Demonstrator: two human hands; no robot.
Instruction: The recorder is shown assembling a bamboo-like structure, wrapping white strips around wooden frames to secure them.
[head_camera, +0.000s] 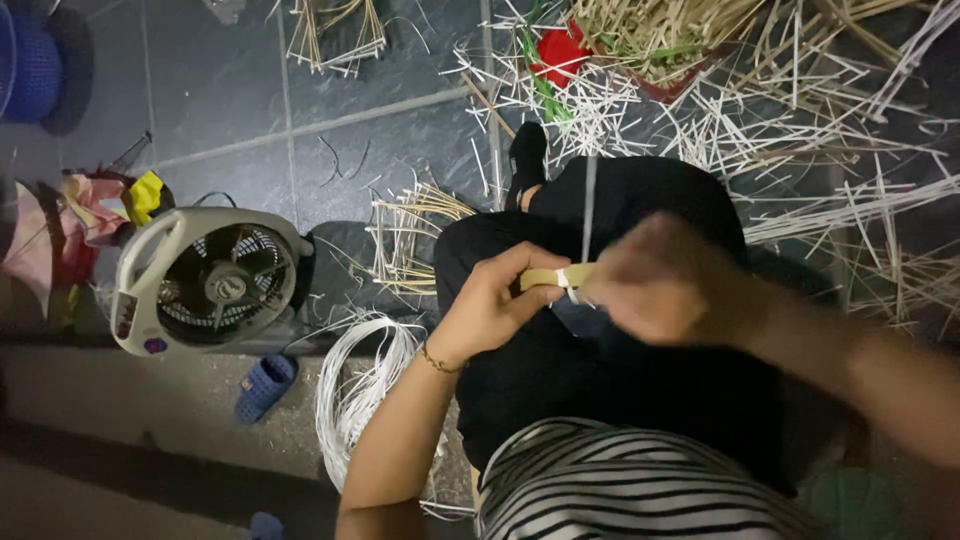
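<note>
**Two hands on a bamboo strip, over the lap**

Striped shirt cloth (640, 490) fills the bottom of the view, with dark trousers (600, 340) above it. Far left on the floor (230, 110) stands a white box fan (205, 282), a blue sandal (265, 385) just below it and a coil of white cord (355, 395) to its right. Loose cane slivers (410, 240) lie beside the knee.

Over the lap, the left hand (490, 305) pinches a flat tan bamboo strip (550, 277), fingers closed around its left end with the thumb on top. A pale thin band (568, 283) crosses the strip where the hands meet. The right hand (665, 285) is blurred; it touches the strip's right end, but whether its fingers are clamped I cannot tell.

Judging by this, the work goes best with the left pinch firm and close to the band, so the strip cannot twist. More split bamboo (800, 120) litters the floor's far right corner, around a red tray (670, 85).
</note>
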